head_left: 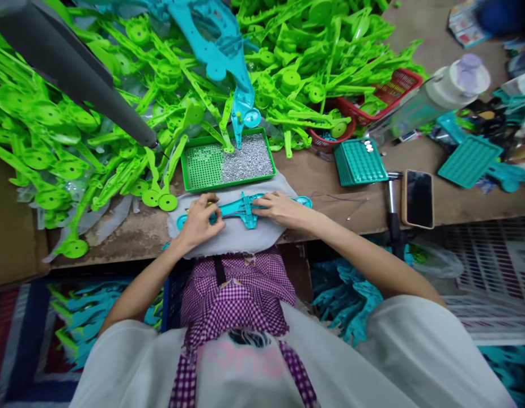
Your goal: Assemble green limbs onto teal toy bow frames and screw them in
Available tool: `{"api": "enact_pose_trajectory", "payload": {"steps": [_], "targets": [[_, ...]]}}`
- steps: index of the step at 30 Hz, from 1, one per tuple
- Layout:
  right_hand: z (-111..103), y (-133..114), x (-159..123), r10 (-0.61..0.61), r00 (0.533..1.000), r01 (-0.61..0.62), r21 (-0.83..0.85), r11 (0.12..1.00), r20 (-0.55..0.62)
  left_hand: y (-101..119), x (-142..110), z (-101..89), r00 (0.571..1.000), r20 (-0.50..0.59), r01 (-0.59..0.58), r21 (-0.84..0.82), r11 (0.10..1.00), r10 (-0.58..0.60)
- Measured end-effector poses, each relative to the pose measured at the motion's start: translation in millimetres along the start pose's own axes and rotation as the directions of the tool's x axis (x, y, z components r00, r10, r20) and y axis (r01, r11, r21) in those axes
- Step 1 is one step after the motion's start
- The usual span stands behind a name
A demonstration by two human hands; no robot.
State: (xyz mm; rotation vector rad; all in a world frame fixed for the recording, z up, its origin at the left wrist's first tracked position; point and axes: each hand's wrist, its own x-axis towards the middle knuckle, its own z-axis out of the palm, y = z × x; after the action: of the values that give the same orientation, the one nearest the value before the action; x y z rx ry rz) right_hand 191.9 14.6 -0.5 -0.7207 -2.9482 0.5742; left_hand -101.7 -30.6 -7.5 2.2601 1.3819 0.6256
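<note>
A long teal plastic part (244,208) lies flat on a grey cloth (237,235) at the table's near edge. My left hand (200,220) presses on the part's left half, fingers curled over it. On its right half rests my right hand (278,207), fingertips beside the central cross piece. Just beyond the cloth stands a green tray (198,167) with a heap of small silver screws (249,158) in its right half.
A big pile of green plastic parts (96,113) covers the table's far side. A grey arm (67,68) and a teal part (228,51) hang above. To the right are teal trays (359,161), a red basket (394,88), a phone (418,198) and a white bottle (453,85).
</note>
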Motion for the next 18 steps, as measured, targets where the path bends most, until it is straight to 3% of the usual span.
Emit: {"api": "enact_pose_trajectory", "payload": {"steps": [2, 4, 5, 7, 9, 10, 11, 14, 16, 18], "targets": [[-8.0, -0.6, -5.1, 0.025, 0.994, -0.016, 0.084, 0.996, -0.106, -2.7, 0.3, -4.5, 0.997, -0.074, 0.003, -0.021, 1.000, -0.004], [-17.4, -7.3, -19.7, 0.151, 0.937, -0.096, 0.183, 0.978, -0.316, -7.5, -0.1, -11.7, 0.982, -0.184, 0.036, -0.062, 0.997, -0.047], [-20.8, -14.2, -30.1, 0.257, 0.863, -0.171, 0.226, 0.959, -0.435, -10.1, -0.6, -16.2, 0.969, -0.232, 0.062, -0.096, 0.993, -0.083], [-20.8, -35.6, -53.0, 0.460, 0.618, -0.360, 0.291, 0.887, -0.637, -14.5, -2.7, -26.5, 0.942, -0.292, 0.118, -0.171, 0.978, -0.165], [-8.2, -63.1, -70.8, 0.561, 0.390, -0.535, 0.317, 0.783, -0.730, -16.9, -6.7, -37.7, 0.914, -0.332, 0.164, -0.223, 0.961, -0.233], [2.5, -76.6, -75.5, 0.597, 0.327, -0.608, 0.321, 0.726, -0.732, -17.4, -9.3, -43.3, 0.897, -0.358, 0.183, -0.235, 0.955, -0.259], [15.0, -88.5, -76.9, 0.661, 0.316, -0.684, 0.319, 0.656, -0.681, -17.7, -12.3, -48.5, 0.876, -0.393, 0.195, -0.241, 0.951, -0.279], [50.1, -108.6, -67.1, 0.773, 0.375, -0.820, 0.205, 0.534, -0.512, -18.7, -24.3, -59.5, 0.805, -0.514, 0.203, -0.229, 0.952, -0.295], [59.6, -109.9, -59.2, 0.776, 0.419, -0.834, 0.138, 0.534, -0.471, -21.0, -36.4, -60.6, 0.756, -0.605, 0.198, -0.152, 0.968, -0.250], [53.4, -106.5, -56.1, 0.744, 0.458, -0.813, 0.111, 0.572, -0.487, -25.2, -52.1, -55.2, 0.736, -0.654, 0.222, -0.010, 0.975, -0.174]]}}
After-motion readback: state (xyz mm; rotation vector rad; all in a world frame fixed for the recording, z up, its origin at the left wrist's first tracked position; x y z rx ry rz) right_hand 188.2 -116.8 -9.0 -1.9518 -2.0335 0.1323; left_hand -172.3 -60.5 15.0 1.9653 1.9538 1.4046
